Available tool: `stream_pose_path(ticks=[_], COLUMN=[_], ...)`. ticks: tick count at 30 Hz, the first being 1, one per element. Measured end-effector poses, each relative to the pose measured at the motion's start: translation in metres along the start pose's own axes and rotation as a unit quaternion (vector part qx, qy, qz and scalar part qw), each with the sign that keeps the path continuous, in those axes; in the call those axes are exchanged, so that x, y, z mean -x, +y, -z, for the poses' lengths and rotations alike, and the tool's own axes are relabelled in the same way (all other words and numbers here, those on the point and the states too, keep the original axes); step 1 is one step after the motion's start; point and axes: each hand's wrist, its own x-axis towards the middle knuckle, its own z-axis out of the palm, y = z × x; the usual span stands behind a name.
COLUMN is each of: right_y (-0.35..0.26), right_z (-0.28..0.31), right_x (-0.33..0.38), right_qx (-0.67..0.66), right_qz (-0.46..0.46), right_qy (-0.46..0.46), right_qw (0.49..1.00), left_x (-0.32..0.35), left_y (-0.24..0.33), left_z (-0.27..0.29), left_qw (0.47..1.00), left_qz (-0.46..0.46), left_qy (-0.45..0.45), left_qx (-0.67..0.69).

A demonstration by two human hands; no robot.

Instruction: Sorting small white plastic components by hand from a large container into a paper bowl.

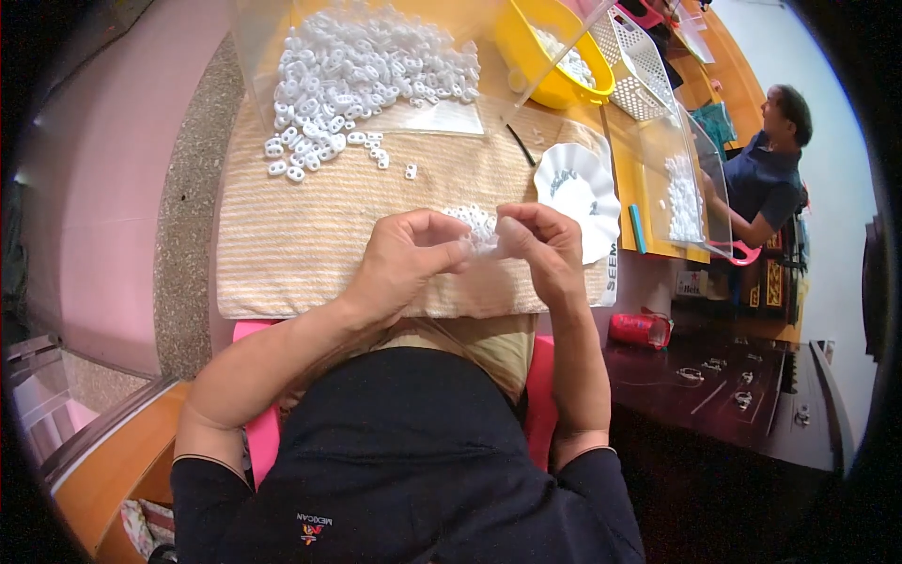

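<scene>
My left hand (404, 252) is closed in a pinch, thumb against fingers, above the near part of a striped beige towel (301, 244). Facing it, my right hand (548, 246) pinches too. What either hand holds is too small or blurred to make out. Between my fingertips shows a cluster of small white pieces (473, 222). A white plate with a wavy rim (601, 242) lies just right of my right hand, with small dark things in it. Farther off is a large heap of white two-holed plastic pieces (366, 80), several of them loose (376, 150) on the towel.
A thin black rod (520, 146) lies beside the plate. Back right stand a yellow basin (526, 56) with white pieces and a white perforated basket (639, 66). To the right are a teal stick (637, 228), a clear bin of white pieces (684, 202) and a seated person (761, 179).
</scene>
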Motion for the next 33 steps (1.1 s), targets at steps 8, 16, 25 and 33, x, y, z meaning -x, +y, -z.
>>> stream_pose_path(ticks=[8, 16, 25, 33], right_y=[-0.015, 0.004, -0.003, 0.004], right_z=[-0.013, -0.034, -0.061, -0.072], right_x=[-0.069, -0.143, -0.171, -0.189], right_qx=[0.171, 0.43, 0.445, 0.496], right_qz=[0.052, 0.237, 0.248, 0.31], right_qy=[-0.027, -0.048, -0.048, -0.068], right_qw=[0.984, 0.87, 0.859, 0.808], left_x=[-0.001, -0.001, -0.003, -0.004], left_y=[0.008, 0.02, 0.025, 0.029], left_z=[0.004, 0.004, 0.008, 0.01], left_qw=[0.998, 0.99, 0.984, 0.983], left_qz=[-0.005, -0.005, 0.005, 0.019], left_qy=[0.036, 0.069, 0.109, 0.111], left_qx=[0.051, 0.123, 0.14, 0.148])
